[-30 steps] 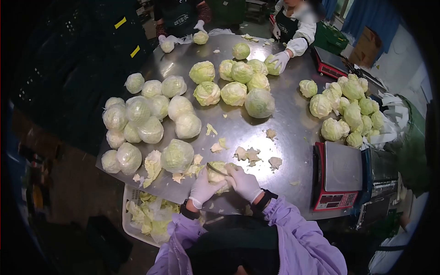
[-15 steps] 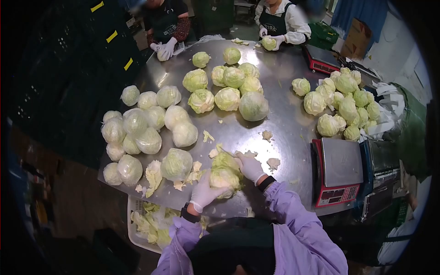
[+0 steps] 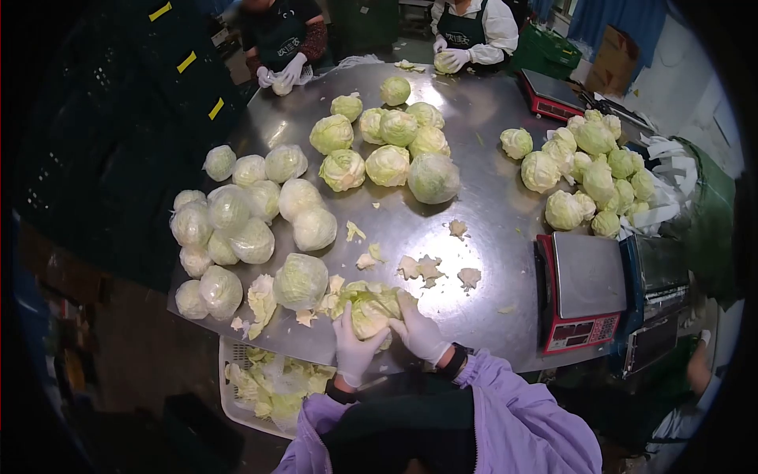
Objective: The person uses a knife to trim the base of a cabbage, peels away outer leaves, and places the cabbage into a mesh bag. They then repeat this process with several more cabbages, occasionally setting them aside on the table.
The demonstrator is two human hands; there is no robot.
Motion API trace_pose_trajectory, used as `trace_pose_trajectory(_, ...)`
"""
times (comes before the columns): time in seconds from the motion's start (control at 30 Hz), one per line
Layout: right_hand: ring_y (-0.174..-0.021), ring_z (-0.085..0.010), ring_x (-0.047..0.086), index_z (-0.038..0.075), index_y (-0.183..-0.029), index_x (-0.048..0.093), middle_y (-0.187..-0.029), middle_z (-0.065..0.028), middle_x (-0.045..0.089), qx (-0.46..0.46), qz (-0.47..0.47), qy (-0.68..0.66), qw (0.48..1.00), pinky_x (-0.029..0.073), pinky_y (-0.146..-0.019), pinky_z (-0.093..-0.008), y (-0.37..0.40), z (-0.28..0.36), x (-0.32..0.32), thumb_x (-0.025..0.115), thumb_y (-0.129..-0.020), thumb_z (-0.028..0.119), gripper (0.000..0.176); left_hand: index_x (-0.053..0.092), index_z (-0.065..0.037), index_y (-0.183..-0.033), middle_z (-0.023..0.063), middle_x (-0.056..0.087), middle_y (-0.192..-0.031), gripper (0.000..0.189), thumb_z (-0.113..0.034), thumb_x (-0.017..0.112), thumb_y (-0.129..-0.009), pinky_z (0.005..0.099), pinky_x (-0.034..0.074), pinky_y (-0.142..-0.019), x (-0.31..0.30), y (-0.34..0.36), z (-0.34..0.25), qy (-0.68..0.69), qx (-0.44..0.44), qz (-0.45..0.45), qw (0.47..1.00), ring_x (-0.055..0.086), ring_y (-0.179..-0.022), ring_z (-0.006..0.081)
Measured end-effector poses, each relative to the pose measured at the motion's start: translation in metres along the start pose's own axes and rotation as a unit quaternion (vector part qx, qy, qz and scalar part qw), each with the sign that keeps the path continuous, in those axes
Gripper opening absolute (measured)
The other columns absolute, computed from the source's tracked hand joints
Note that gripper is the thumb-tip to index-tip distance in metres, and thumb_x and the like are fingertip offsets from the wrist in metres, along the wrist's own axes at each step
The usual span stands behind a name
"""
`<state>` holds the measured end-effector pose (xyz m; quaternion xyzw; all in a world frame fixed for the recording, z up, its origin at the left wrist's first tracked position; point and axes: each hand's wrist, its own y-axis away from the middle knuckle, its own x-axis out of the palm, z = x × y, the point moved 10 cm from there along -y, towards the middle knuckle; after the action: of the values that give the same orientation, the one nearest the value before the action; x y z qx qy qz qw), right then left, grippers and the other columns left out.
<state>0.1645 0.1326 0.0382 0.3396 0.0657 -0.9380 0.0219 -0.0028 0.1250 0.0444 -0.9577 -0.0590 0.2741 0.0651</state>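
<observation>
A green cabbage [image 3: 369,310] with loose outer leaves sits between my two gloved hands, near the front edge of the metal table. My left hand [image 3: 355,345] grips its left and near side. My right hand [image 3: 420,330] presses on its right side, fingers curved over the leaves. Just left of it stands a cabbage in clear film [image 3: 301,281], with torn leaf pieces [image 3: 262,304] around it. Beyond my hands lie trimmed scraps [image 3: 422,268]. Both palms are hidden against the cabbage.
Film-wrapped cabbages [image 3: 233,209] crowd the left side; bare cabbages [image 3: 388,165] stand mid-table and in a heap [image 3: 598,170] at right. A red scale [image 3: 586,276] is to my right. A white basket of leaves [image 3: 229,395] sits below the edge. Two co-workers handle cabbages across the table.
My right hand has come down from the cabbage's far right to its near right side. The cabbage has been turned, and a small leaf piece now lies beyond it.
</observation>
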Motion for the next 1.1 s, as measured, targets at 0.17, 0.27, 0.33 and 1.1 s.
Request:
trace_pose_trajectory(0.17,-0.102,-0.0401,0.058,0.001,-0.131,0.045,-0.118,-0.0250,0.057,-0.013,-0.020,-0.033,0.999,0.050,-0.083,-0.0416,-0.007,-0.014,0.011,0.053,-0.093,0.030,0.048,0.042,0.002,-0.132,0.0202,0.046,-0.115,0.089,-0.033,0.086,-0.063,0.0405,0.046,-0.090,0.002,-0.001,-0.004,-0.044,-0.001,-0.004,0.999,0.052,-0.106,0.0360)
trace_pose_trajectory(0.27,-0.101,-0.0385,0.059,0.001,-0.127,0.050,-0.117,-0.0226,0.059,-0.049,-0.052,-0.076,0.995,0.049,-0.085,-0.0401,-0.012,-0.027,0.012,0.052,-0.094,0.027,0.043,0.043,0.001,-0.130,0.0198,0.046,-0.115,0.088,-0.035,0.086,-0.062,0.0412,0.046,-0.089,0.004,-0.007,-0.005,-0.046,-0.018,0.008,0.999,0.053,-0.106,0.0360)
trace_pose_trajectory(0.33,-0.101,-0.0378,0.059,0.001,-0.126,0.052,-0.117,-0.0212,0.059,-0.064,-0.065,-0.100,0.991,0.048,-0.086,-0.0392,-0.012,-0.030,0.006,0.052,-0.094,0.026,0.041,0.043,0.001,-0.129,0.0194,0.046,-0.115,0.088,-0.036,0.086,-0.062,0.0416,0.047,-0.089,0.004,-0.008,-0.003,-0.049,-0.022,0.018,0.998,0.053,-0.105,0.0358)
trace_pose_trajectory(1.1,-0.052,-0.0185,0.062,0.002,-0.123,0.054,-0.071,-0.0136,0.064,-0.196,-0.172,-0.034,0.965,0.050,-0.052,-0.0305,-0.007,0.013,-0.011,0.055,-0.091,0.024,0.039,0.038,0.005,-0.132,0.0204,0.045,-0.127,0.081,-0.024,0.082,-0.071,0.0383,0.038,-0.101,-0.004,-0.009,0.057,0.092,-0.054,0.087,0.990,0.047,-0.118,0.0302)
